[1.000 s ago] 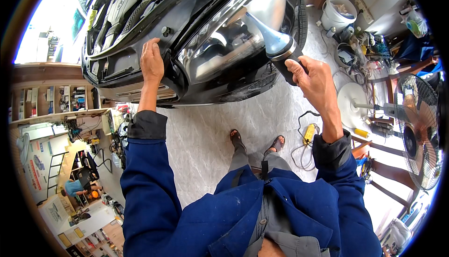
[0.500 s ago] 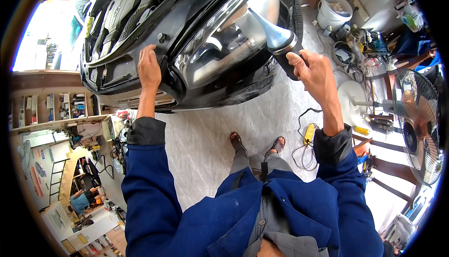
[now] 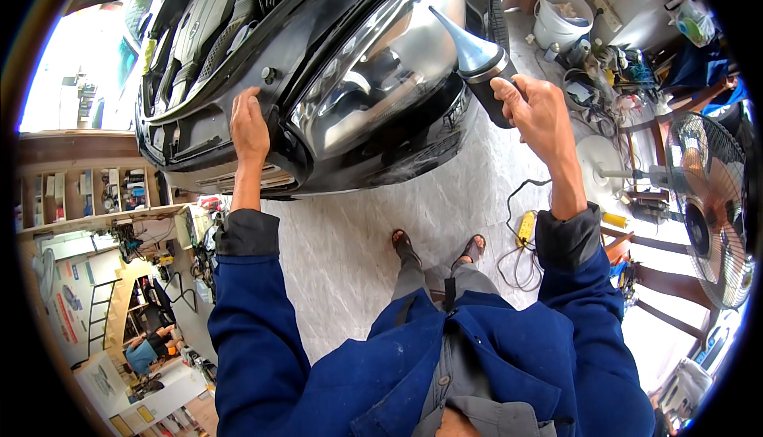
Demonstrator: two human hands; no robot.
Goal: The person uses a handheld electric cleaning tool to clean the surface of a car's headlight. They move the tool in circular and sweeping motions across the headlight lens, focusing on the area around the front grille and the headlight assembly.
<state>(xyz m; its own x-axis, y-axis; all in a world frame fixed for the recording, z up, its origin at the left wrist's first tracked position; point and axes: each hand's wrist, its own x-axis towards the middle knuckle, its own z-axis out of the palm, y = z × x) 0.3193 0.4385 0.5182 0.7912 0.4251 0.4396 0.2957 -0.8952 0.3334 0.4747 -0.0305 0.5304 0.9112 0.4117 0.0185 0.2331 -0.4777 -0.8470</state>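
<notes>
A black cup with a silvery cone-shaped nozzle (image 3: pixel 477 54) is in my right hand (image 3: pixel 537 113), its fingers wrapped round the dark body. The nozzle's narrow tip points up and left, over the far right part of the car's headlight (image 3: pixel 381 63). Smooth and glossy, the headlight lens shows bright reflections. My left hand (image 3: pixel 250 129), fingers stretched out, rests on the dark front bumper (image 3: pixel 208 129) to the left of the headlight, just below a small round knob (image 3: pixel 269 75). Nothing shows in its grip.
The engine bay (image 3: pixel 199 32) is uncovered. At right stand a white bucket (image 3: pixel 561 24), a fan (image 3: pixel 707 210) and a wooden chair (image 3: pixel 668 286). A yellow power strip (image 3: pixel 525 229) and its cord lie on the floor. Shelves (image 3: pixel 87 195) and a distant person (image 3: pixel 151 349) are at left.
The cup has shifted slightly right and away relative to the headlight, still in my right hand. My left hand remains on the bumper; the whole view has shifted a little.
</notes>
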